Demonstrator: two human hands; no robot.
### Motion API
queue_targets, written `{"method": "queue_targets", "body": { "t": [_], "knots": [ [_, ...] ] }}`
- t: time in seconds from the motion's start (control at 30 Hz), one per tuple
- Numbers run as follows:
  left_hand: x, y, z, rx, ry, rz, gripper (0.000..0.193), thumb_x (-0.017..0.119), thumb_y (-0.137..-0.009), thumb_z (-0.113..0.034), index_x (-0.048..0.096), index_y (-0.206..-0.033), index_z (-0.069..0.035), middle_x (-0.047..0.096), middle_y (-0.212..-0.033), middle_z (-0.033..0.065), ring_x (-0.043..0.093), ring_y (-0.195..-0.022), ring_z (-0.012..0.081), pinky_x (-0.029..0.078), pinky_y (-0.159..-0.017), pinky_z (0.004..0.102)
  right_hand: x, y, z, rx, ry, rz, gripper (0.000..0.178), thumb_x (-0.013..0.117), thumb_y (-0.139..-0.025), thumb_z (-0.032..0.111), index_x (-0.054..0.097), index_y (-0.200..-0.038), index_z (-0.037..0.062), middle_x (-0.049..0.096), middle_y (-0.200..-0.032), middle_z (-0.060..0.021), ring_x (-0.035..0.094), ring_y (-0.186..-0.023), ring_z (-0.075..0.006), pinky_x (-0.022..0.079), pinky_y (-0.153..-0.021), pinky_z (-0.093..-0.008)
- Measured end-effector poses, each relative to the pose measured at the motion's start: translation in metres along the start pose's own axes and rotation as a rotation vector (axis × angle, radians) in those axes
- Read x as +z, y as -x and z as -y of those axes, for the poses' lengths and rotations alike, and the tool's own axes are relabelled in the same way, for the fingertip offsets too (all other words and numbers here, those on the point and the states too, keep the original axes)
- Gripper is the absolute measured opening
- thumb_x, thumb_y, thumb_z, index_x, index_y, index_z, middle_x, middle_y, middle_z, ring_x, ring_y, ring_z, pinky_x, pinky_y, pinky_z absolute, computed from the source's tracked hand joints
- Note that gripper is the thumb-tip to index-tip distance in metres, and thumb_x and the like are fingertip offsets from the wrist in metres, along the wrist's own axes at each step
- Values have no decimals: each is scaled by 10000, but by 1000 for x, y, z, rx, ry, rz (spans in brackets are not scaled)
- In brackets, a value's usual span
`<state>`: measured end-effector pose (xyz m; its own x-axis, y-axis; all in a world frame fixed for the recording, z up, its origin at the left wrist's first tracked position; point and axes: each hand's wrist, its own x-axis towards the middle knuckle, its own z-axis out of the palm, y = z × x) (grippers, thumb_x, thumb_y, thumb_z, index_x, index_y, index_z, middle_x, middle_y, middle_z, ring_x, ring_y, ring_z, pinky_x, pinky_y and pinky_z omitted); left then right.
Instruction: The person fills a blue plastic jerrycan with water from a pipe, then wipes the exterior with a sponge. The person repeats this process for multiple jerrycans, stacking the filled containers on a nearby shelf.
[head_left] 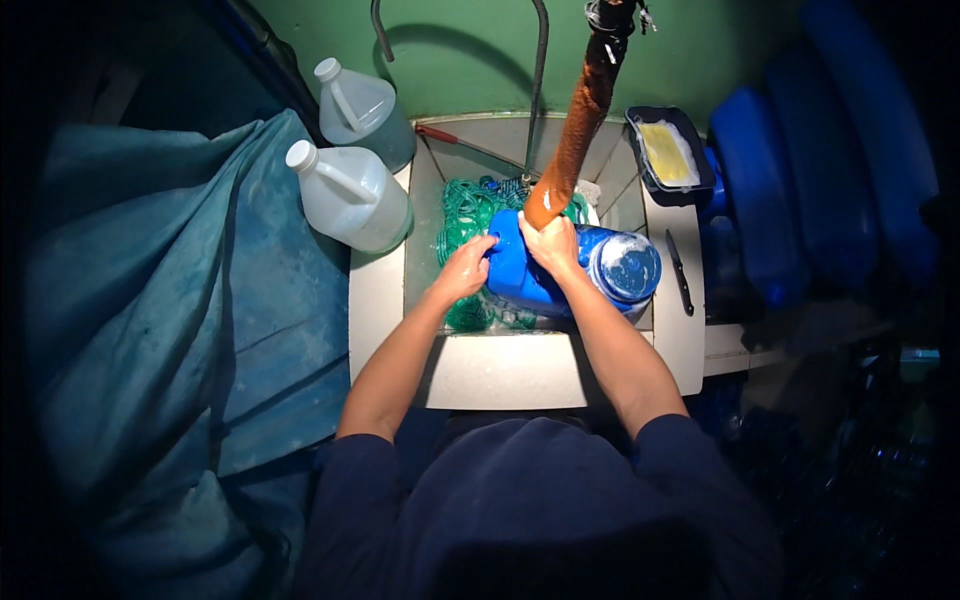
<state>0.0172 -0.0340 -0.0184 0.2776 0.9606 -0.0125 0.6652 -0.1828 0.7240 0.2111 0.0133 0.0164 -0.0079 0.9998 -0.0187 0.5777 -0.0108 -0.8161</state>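
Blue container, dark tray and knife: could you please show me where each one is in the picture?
Blue container (525,284): head view, on its body's side.
Dark tray (680,195): head view, on its near wall.
Knife (680,271): head view, near its handle's blade end.

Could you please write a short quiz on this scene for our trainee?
1. Which is nearer the round end of the blue container: the left hand or the right hand?
2. True or false: a black-handled knife lies on the right side of the sink's white rim.
3. How many white-capped jugs stand on the left?

Key: 1. The right hand. 2. True. 3. Two.
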Motion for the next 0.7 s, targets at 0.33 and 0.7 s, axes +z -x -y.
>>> {"method": "queue_targets", "body": {
  "t": [0.33,0.7],
  "knots": [
    [-20,-17,7,-60,185,274,269,533,-828,-46,676,-1056,-41,670,-955,149,627,-883,278,497,-831,386,0,11,3,-183,120,-46,322,706,-758,346,711,-861,41,705,-898,-218,680,-879,-413,534,-782,-507],
    [-16,-18,-1,-307,558,45,369,587,-946,-226,621,-1229,8,689,-1122,115,630,-1037,211,489,-924,371,7,-10,45,-558,-30,306,260,671,-810,275,686,-933,45,697,-890,-219,670,-863,-425,544,-755,-478]
  ]
}}
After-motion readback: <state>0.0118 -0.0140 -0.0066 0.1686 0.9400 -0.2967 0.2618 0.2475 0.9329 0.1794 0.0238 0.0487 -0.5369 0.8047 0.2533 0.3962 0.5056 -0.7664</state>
